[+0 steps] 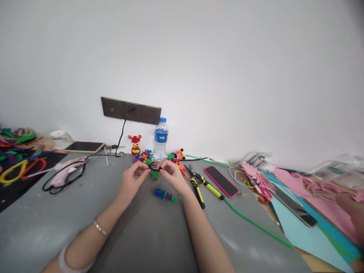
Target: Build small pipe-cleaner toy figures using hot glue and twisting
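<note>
My left hand (133,179) pinches one end of a short black pipe cleaner (155,170) between thumb and forefinger. The other end sits in the pinched fingertips of my right hand (173,175), so the piece spans the small gap between both hands. Just below them on the grey table mat lies a small blue, purple and green fuzzy roll (165,195). Behind my fingers, partly hidden, are several colourful pipe cleaner figures (144,155). Right of my right hand, a pair of yellow-and-black pliers (203,182) lies with its handles spread.
A water bottle (160,140) and a red figure (135,145) stand by the wall. Leftward are a pink glue gun (61,176) with its cord and a tablet (84,146). Rightward lie a pink-cased phone (222,181), a green pipe cleaner (256,224), coloured paper (304,231) and another person's hand (351,206).
</note>
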`<control>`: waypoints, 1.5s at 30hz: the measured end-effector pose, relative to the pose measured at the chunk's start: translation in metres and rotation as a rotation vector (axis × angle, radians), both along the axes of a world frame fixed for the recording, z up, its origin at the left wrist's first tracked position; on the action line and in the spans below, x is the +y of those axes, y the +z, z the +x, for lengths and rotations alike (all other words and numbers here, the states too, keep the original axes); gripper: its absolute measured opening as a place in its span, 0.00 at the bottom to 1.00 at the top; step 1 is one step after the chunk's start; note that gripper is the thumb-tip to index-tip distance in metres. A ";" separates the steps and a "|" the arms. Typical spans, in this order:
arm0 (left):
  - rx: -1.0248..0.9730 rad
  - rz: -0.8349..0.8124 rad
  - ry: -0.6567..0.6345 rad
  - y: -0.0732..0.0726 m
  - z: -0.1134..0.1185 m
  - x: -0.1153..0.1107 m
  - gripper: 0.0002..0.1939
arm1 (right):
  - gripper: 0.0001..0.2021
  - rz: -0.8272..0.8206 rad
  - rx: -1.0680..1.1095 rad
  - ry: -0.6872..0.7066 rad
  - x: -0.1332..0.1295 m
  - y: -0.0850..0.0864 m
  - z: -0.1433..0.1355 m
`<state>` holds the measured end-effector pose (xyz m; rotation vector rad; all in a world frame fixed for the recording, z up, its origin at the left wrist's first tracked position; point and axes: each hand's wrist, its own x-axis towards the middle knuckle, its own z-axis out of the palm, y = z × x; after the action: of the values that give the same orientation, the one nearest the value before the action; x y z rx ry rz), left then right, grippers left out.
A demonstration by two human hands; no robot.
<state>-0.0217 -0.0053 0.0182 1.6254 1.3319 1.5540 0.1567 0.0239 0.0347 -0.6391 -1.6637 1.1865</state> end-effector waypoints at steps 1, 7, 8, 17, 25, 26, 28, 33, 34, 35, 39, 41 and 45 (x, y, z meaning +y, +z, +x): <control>-0.004 -0.001 0.013 0.001 0.000 0.000 0.08 | 0.07 0.020 -0.009 0.002 -0.001 0.001 0.000; 0.008 -0.015 0.057 0.003 -0.003 -0.001 0.10 | 0.04 0.146 -0.121 -0.042 -0.009 0.005 -0.006; 0.023 -0.004 0.065 0.002 -0.003 0.000 0.09 | 0.04 0.157 -0.137 -0.049 -0.010 0.006 -0.007; 0.200 0.084 0.099 -0.002 -0.005 0.002 0.05 | 0.05 0.232 -0.215 -0.037 -0.016 0.009 -0.013; 0.135 -0.020 0.071 0.006 -0.002 -0.003 0.07 | 0.02 0.151 -0.209 -0.173 -0.008 0.001 -0.008; 0.125 -0.029 0.065 0.007 -0.002 -0.003 0.08 | 0.02 0.143 -0.201 -0.183 -0.006 -0.001 -0.006; 0.110 -0.045 0.051 0.007 -0.001 -0.004 0.08 | 0.02 0.137 -0.186 -0.191 -0.004 -0.002 -0.004; 0.108 -0.008 0.048 0.006 -0.002 -0.003 0.08 | 0.03 0.127 -0.171 -0.167 -0.004 -0.001 -0.003; 0.109 0.016 0.053 0.006 -0.002 -0.002 0.08 | 0.03 0.123 -0.171 -0.159 -0.005 -0.001 -0.003; 0.108 0.035 0.055 0.005 -0.003 -0.002 0.07 | 0.03 0.121 -0.171 -0.152 -0.005 -0.001 -0.004; 0.077 0.038 0.044 0.002 -0.004 0.000 0.07 | 0.03 0.127 -0.168 -0.116 -0.008 0.002 -0.005; 0.073 0.030 0.045 0.002 -0.003 0.000 0.07 | 0.04 0.132 -0.158 -0.089 -0.010 0.006 -0.006; 0.122 0.040 0.071 0.002 -0.004 0.000 0.08 | 0.05 0.160 -0.161 -0.056 -0.013 0.012 -0.007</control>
<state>-0.0254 -0.0052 0.0198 1.7396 1.4452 1.5529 0.1497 0.0105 0.0465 -0.6903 -1.8425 0.9721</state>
